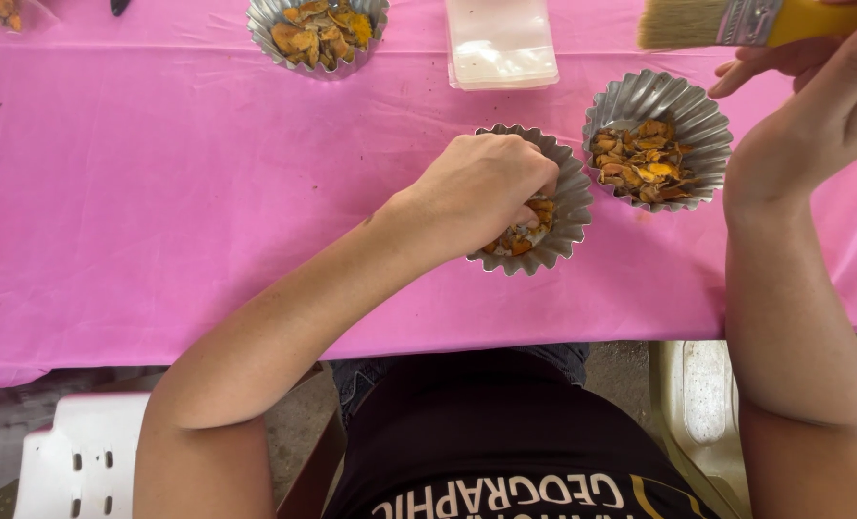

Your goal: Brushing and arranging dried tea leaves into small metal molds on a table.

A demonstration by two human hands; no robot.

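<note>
The left hand [481, 187] is curled knuckles-up, its fingers [534, 207] pinched downward, forearm bent in. The right hand [813, 106] is raised at the frame's edge, wrist bent, fingers partly hidden.

Covered in a pink tablecloth [159, 192] and laid with three fluted foil cups of orange-brown dried pieces: near the front edge [571, 207], just right of it [702, 115], at the far edge [265, 24]. Beside that last one, a stack of clear plastic bags [501, 43].

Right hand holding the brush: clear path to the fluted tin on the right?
Probably yes. The right hand with the brush hovers just above and beside that tin; nothing lies between. The left hand is busy in the neighbouring tin.
</note>
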